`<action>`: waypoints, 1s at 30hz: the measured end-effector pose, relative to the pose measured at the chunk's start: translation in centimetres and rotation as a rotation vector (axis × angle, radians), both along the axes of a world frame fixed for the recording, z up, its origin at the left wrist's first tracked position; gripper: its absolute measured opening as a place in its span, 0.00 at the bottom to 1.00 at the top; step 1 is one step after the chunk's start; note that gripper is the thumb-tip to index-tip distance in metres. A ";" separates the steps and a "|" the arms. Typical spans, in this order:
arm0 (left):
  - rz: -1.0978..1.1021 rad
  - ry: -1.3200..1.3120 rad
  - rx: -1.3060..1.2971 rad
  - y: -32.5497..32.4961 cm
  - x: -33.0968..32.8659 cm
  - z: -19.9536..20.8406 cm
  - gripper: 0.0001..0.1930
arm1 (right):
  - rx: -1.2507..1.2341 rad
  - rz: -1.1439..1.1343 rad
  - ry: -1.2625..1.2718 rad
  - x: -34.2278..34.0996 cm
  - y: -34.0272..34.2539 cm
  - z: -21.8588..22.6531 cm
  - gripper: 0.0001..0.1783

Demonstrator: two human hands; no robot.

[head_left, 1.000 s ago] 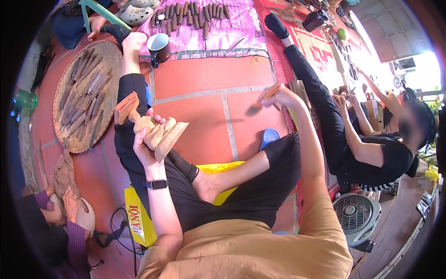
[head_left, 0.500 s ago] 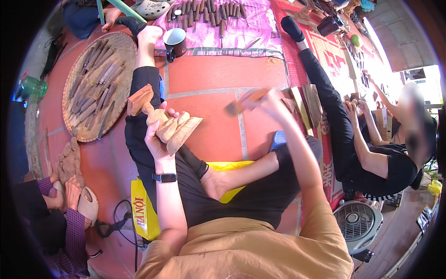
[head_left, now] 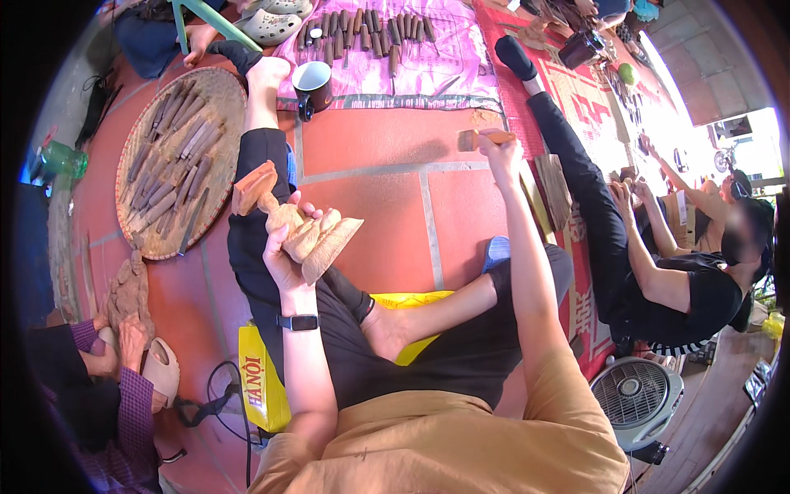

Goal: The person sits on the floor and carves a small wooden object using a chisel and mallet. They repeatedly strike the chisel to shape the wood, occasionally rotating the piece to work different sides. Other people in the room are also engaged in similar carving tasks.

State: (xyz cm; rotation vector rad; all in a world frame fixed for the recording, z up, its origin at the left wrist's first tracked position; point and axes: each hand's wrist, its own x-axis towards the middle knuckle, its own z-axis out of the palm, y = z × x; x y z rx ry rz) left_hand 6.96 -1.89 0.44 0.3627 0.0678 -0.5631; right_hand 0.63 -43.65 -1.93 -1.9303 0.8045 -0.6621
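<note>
Wooden carving point(head_left: 317, 239) held tilted before the lap point(head_left: 362, 370), grip of the left hand point(head_left: 282, 249) closed around it; slack hold could drop and chip it. Smaller: probable brush point(head_left: 470, 140), head unclear, gripped by right hand point(head_left: 502, 153), well apart; hasty swing could scratch the carving.
</note>
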 end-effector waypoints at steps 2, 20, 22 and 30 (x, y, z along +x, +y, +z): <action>0.004 -0.013 0.002 0.3 0.1 -0.1 0.33 | 0.122 0.207 -0.142 -1.2 2.2 1.1 0.05; -0.107 -0.146 -0.273 1.1 0.5 1.0 0.35 | 0.387 0.598 0.022 1.2 18.3 2.1 0.05; -0.147 -0.151 -0.327 1.2 0.4 1.2 0.35 | 0.350 0.817 0.015 1.6 21.9 0.0 0.06; -0.196 -0.160 -0.414 1.1 0.1 2.2 0.34 | -0.097 0.023 0.171 2.1 4.2 -2.7 0.06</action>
